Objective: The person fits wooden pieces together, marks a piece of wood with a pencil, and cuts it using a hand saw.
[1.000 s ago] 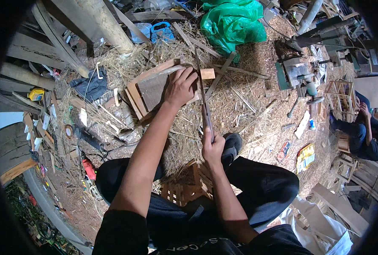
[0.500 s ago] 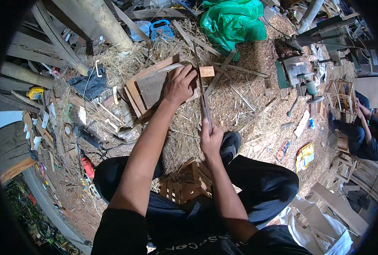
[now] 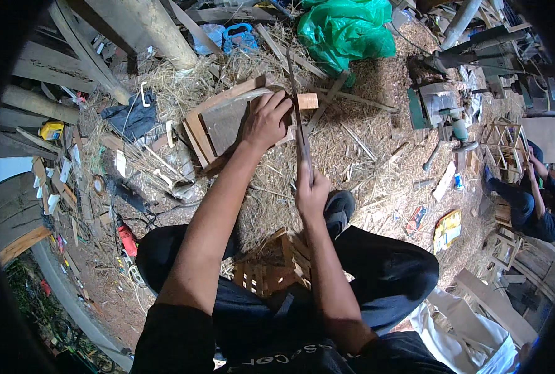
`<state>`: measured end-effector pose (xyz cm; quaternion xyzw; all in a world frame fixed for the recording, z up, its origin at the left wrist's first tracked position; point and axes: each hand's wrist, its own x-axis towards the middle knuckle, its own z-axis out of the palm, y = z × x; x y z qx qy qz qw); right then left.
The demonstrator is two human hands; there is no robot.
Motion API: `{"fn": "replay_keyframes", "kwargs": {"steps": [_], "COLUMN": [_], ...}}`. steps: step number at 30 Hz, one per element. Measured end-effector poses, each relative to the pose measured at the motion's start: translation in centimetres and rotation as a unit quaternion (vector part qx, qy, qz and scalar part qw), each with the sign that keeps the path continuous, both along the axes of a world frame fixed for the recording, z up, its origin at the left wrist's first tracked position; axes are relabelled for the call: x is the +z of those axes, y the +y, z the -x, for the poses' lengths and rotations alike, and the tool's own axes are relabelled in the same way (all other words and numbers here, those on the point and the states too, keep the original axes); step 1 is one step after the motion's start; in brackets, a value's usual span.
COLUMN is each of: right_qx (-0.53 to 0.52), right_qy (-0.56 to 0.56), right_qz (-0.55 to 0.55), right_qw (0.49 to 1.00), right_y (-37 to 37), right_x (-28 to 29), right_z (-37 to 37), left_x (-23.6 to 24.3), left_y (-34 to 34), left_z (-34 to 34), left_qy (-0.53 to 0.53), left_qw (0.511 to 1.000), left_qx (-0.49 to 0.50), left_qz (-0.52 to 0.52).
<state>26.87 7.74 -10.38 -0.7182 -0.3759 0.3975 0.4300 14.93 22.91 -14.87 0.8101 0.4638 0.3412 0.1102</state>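
Observation:
My left hand (image 3: 267,121) is closed on a light wooden piece (image 3: 307,101), pressing it onto a wooden box (image 3: 218,129) with a dark, weathered top. The end of the piece sticks out to the right of a long saw blade (image 3: 298,118), which lies across it just beside my fingertips. My right hand (image 3: 311,193) grips the saw's near end, its handle mostly hidden by the fingers. Between my legs is a slatted wooden object (image 3: 258,274), partly hidden.
Green plastic (image 3: 346,31) lies beyond the box. A metal bench tool (image 3: 442,112) stands right. A co-worker (image 3: 533,206) sits at far right by a wooden frame (image 3: 498,146). A red power tool (image 3: 128,237) lies left among scraps. A bamboo post (image 3: 171,37) rises behind.
My right hand and the saw have moved forward, away from my body. My left hand stays on the wood. The co-worker's hands have shifted slightly.

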Motion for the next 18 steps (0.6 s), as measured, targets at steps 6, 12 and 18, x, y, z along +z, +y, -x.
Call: {"fn": "replay_keyframes", "kwargs": {"steps": [6,12,18], "right_qx": [0.008,0.004,0.010], "right_qy": [0.020,0.004,0.019], "right_qz": [-0.019,0.000,-0.003], "right_qw": [1.000,1.000,1.000], "right_y": [-3.8,-0.5,-0.1], "right_x": [-0.1,0.1,0.1], "right_z": [0.2,0.1,0.0], "left_x": [0.4,-0.1,0.1], "left_y": [-0.2,0.2,0.5], "left_z": [0.1,0.0,0.0], "left_qy": [-0.010,-0.011,-0.010], "left_qw": [0.999,1.000,1.000], "left_qx": [-0.007,-0.009,-0.006], "left_qz": [0.044,0.006,0.000]}}
